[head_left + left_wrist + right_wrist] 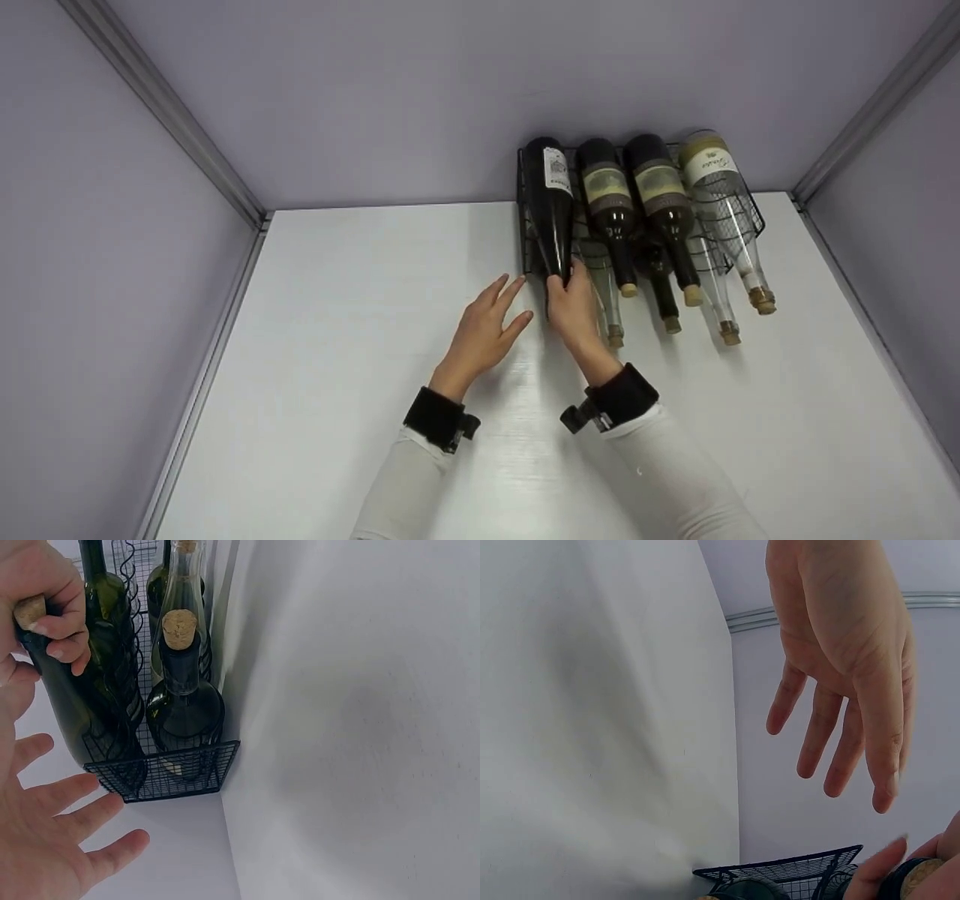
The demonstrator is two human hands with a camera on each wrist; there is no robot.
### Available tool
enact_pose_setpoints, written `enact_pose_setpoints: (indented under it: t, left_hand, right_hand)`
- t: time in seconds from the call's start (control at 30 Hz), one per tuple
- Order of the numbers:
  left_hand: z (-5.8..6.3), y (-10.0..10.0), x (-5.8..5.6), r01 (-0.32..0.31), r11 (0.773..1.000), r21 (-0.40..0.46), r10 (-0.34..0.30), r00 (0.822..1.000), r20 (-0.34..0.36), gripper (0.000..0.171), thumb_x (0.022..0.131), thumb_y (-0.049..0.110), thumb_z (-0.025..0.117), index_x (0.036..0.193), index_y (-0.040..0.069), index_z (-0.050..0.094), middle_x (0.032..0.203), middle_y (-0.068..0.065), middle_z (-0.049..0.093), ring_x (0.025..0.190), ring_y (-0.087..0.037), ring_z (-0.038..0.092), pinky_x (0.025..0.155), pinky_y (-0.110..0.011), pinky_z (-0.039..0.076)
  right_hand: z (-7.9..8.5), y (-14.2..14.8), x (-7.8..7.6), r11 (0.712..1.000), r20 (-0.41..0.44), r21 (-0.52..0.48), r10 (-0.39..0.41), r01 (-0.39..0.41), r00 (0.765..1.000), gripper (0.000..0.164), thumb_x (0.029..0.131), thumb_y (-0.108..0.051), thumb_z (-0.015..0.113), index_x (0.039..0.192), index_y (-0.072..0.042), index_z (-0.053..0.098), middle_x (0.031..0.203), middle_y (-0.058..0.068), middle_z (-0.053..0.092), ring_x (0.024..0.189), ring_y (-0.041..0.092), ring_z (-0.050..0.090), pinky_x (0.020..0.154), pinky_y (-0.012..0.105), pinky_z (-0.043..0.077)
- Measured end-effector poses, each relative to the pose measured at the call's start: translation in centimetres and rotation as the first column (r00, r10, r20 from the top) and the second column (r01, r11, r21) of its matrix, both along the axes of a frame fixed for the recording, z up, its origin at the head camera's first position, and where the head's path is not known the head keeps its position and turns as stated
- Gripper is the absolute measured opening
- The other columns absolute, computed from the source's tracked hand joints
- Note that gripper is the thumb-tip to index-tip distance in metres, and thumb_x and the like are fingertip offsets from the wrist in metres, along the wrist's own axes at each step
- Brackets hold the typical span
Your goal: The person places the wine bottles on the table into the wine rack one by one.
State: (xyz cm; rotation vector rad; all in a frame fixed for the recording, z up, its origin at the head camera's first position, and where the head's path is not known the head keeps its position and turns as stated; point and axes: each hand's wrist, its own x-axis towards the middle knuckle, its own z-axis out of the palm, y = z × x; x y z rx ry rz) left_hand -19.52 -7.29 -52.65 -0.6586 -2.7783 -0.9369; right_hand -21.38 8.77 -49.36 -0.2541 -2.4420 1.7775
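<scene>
My right hand [574, 307] grips the neck of a dark wine bottle [553, 225] with a white label. That bottle lies at the left end of the upper row in a black wire rack [520, 217], its base toward the back wall. In the left wrist view its cork [30, 613] shows between the right hand's fingers. My left hand [484, 334] is held just left of the bottle neck, fingers spread and holding nothing. Below, another corked dark bottle [185, 716] lies in the rack's lower row.
Beside the gripped bottle lie two dark bottles with yellowish labels [606, 182] [660, 180] and a clear bottle [712, 165]. More corked necks stick out from the lower row, among them a clear one [716, 292]. The rack stands on a white table [360, 285] against the back wall [390, 97].
</scene>
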Motion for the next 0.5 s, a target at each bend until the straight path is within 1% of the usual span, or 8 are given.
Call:
enact_pose_setpoints:
  t: [0.1,0.13,0.17,0.2,0.27,0.33,0.4,0.5]
  left_hand:
    - [-0.02,-0.05,0.02,0.001,1.000,0.002,-0.001,1.000,-0.014,0.060,0.102,0.046,0.047,0.154,0.017,0.035,0.153,-0.018,0.036,0.138,-0.033,0.037,0.105,-0.053,0.037]
    - [-0.03,-0.06,0.04,0.001,1.000,0.003,-0.001,1.000,-0.015,0.060,0.102,0.046,0.047,0.153,0.016,0.036,0.152,-0.018,0.036,0.138,-0.034,0.037,0.105,-0.053,0.037]
    - [-0.04,-0.08,0.04,-0.001,1.000,0.003,0.001,1.000,-0.013,0.061,0.102,0.047,0.048,0.153,0.016,0.036,0.152,-0.018,0.036,0.138,-0.033,0.038,0.105,-0.053,0.037]
    - [-0.05,-0.09,0.06,-0.002,1.000,0.004,0.002,1.000,-0.009,0.061,0.102,0.047,0.048,0.153,0.016,0.036,0.152,-0.019,0.036,0.137,-0.034,0.038,0.105,-0.053,0.036]
    - [-0.04,-0.11,0.11,-0.003,1.000,0.006,0.003,1.000,-0.003,0.062,0.101,0.048,0.049,0.153,0.016,0.037,0.152,-0.019,0.036,0.137,-0.034,0.038,0.106,-0.053,0.036]
    - [-0.05,-0.13,0.15,-0.002,1.000,0.006,0.002,1.000,0.003,0.063,0.101,0.049,0.050,0.153,0.016,0.037,0.152,-0.019,0.036,0.137,-0.034,0.038,0.106,-0.053,0.035]
    - [-0.06,-0.15,0.19,0.000,1.000,0.004,0.000,1.000,0.007,0.064,0.100,0.050,0.050,0.153,0.017,0.037,0.153,-0.019,0.036,0.137,-0.035,0.038,0.106,-0.053,0.035]
    - [-0.11,-0.19,0.21,0.000,1.000,-0.004,0.000,1.000,0.009,0.063,0.101,0.050,0.048,0.153,0.017,0.036,0.153,-0.019,0.035,0.137,-0.034,0.038,0.106,-0.053,0.035]
  right_hand:
    - [0.17,-0.14,0.08,1.000,0.016,-0.015,0.020,-0.020,1.000,0.058,0.096,-0.009,0.044,0.150,0.005,0.026,0.123,0.024,0.053,0.086,0.035,0.062,0.069,0.044,0.056]
    - [0.23,-0.15,0.13,1.000,0.020,-0.002,0.022,-0.022,1.000,0.060,0.096,-0.009,0.044,0.151,0.005,0.025,0.124,0.025,0.052,0.087,0.035,0.062,0.069,0.044,0.056]
    - [0.29,-0.17,0.19,1.000,0.022,0.005,0.025,-0.025,0.999,0.061,0.096,-0.008,0.045,0.151,0.005,0.024,0.126,0.026,0.051,0.090,0.037,0.062,0.071,0.045,0.056]
    - [0.34,-0.14,0.22,0.999,0.022,0.022,0.028,-0.028,0.999,0.061,0.096,-0.008,0.046,0.151,0.006,0.023,0.129,0.028,0.049,0.100,0.037,0.060,0.078,0.045,0.055]
    - [0.36,-0.11,0.25,0.997,0.011,0.069,0.031,-0.031,0.999,0.062,0.096,-0.008,0.047,0.151,0.007,0.023,0.138,0.030,0.043,0.116,0.038,0.052,0.093,0.047,0.047]
    - [0.38,-0.09,0.28,0.992,-0.005,0.120,0.029,-0.028,1.000,0.061,0.096,-0.007,0.049,0.150,0.008,0.024,0.143,0.031,0.038,0.129,0.038,0.042,0.103,0.047,0.037]
    - [0.38,-0.14,0.32,0.988,-0.014,0.148,0.039,-0.037,0.999,0.061,0.096,-0.006,0.051,0.149,0.009,0.025,0.143,0.032,0.038,0.131,0.041,0.040,0.106,0.050,0.034]
    - [0.37,-0.31,0.44,0.980,-0.031,0.195,0.041,-0.035,0.999,0.061,0.097,-0.005,0.053,0.149,0.009,0.026,0.140,0.033,0.038,0.129,0.043,0.040,0.106,0.052,0.033]
